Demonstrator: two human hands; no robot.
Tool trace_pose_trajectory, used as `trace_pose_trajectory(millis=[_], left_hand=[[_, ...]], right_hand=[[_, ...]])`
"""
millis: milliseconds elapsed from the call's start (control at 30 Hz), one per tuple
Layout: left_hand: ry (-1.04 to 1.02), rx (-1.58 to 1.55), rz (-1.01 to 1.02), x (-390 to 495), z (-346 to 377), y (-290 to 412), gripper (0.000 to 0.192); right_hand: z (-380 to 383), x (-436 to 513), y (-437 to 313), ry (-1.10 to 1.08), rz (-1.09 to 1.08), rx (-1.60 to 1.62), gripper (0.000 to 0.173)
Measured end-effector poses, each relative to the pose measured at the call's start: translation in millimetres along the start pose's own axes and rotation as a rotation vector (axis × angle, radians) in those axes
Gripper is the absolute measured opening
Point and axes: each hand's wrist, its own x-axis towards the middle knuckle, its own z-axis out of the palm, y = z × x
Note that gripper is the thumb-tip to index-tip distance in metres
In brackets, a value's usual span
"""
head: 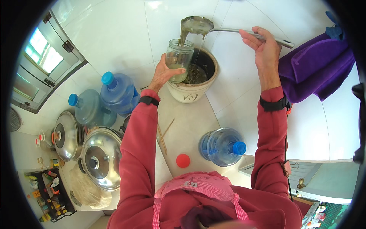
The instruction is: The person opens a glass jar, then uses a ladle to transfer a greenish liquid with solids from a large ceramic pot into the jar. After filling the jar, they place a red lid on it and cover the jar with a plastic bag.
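Note:
My left hand [167, 73] grips a glass jar [179, 58] partly filled with cloudy, pale liquid, above the left rim of a ceramic crock [188, 93]. The crock holds dark leafy matter in liquid [196, 73]. In my right hand [264, 45] is the handle of a metal ladle [197, 25], its bowl just above the jar's open mouth. Wet greenish strands hang from the bowl into the jar, and thin liquid drips down towards the crock. A red round lid [183, 161] and a pair of wooden chopsticks [166, 134] lie on the pale surface below the crock.
Large water bottles [117, 91] stand at left and one [221, 146] at lower right. Lidded metal pots [100, 160] and a black rack of bottles and packets [53, 194] are farther left. Purple cloth [317, 67] hangs on the tiled wall at right.

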Motion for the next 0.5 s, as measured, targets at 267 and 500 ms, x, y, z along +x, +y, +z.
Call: trace_pose_trajectory(millis=[267,500], left_hand=[[-0.04,-0.013,0.028,3,-1,-3,0.097],[-0.027,-0.028,0.017,6,-1,-5,0.094]], right_hand=[[11,-20,7,-0.112,-0.043,-0.12,0.025],[19,-33,4,-0.184,-0.07,-0.221,0.027]])
